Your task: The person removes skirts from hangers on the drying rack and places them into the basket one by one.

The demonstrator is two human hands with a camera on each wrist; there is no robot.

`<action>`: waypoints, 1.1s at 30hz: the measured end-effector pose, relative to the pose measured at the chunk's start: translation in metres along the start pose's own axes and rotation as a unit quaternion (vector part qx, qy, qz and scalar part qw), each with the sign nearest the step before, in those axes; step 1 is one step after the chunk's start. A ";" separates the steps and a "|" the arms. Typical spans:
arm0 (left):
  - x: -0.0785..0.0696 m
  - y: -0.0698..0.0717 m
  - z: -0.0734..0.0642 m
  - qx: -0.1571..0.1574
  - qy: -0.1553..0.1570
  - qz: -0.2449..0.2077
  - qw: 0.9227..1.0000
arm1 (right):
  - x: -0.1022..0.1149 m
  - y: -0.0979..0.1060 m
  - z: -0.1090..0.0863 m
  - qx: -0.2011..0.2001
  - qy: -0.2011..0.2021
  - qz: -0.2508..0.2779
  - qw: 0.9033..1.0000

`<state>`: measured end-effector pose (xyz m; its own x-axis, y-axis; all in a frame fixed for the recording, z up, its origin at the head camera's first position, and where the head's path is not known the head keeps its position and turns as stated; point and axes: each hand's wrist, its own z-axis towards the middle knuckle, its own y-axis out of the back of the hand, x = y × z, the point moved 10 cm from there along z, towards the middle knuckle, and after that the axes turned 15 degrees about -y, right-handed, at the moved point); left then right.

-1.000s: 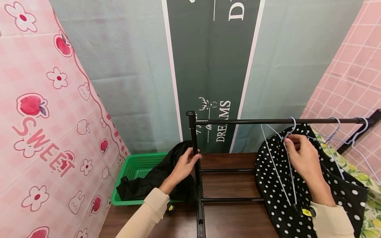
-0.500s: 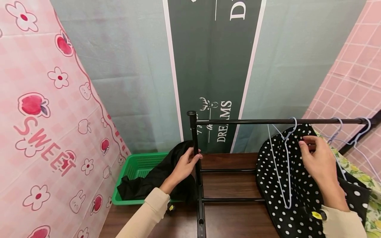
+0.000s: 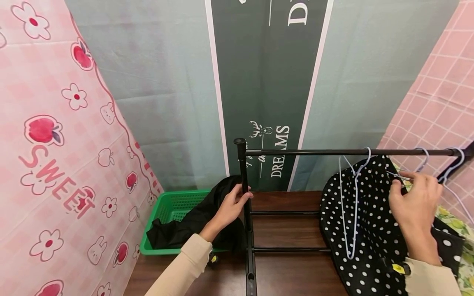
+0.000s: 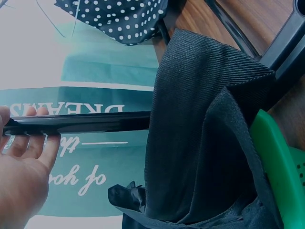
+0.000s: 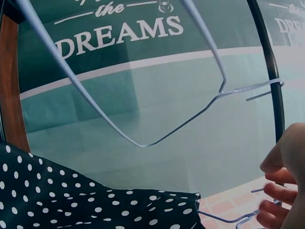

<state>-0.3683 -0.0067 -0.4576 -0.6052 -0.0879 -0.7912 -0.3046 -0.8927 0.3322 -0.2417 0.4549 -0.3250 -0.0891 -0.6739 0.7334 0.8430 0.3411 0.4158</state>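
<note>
My left hand [image 3: 230, 201] grips the upright post [image 3: 247, 224] of a black clothes rack, its fingers wrapped round the tube in the left wrist view. At the right, my right hand [image 3: 416, 205] pinches the neck of a wire hanger [image 5: 221, 218] that carries a black polka-dot garment [image 3: 374, 205]. This hanger's hook is over the rack's top rail [image 3: 307, 152]; part of its wire is hidden by the fingers and cloth. A bare pale-blue hanger [image 3: 356, 201] hangs from the rail just left of that hand.
Behind the left forearm, a green basket [image 3: 166, 252] holds black cloth [image 3: 205, 216]. Another hanger [image 3: 458, 158] hangs at the rail's right end, beside lemon-print cloth [image 3: 446, 218]. Two lower bars [image 3: 285, 249] cross above the brown wooden surface [image 3: 296, 273].
My right hand has let go of the bare hanger and moved right to the polka-dot garment's hanger. The bare hanger has swung and now hangs freely. My left hand stays on the post.
</note>
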 end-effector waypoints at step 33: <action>0.001 -0.001 0.001 -0.005 -0.007 -0.005 1.000 | -0.062 -0.020 0.025 0.145 -0.194 -0.158 0.957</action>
<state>-0.3692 -0.0060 -0.4582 -0.6121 -0.0739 -0.7873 -0.3031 -0.8976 0.3199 -0.2664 0.5060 -0.3658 -0.5535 -0.4988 0.6670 0.5636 0.3653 0.7409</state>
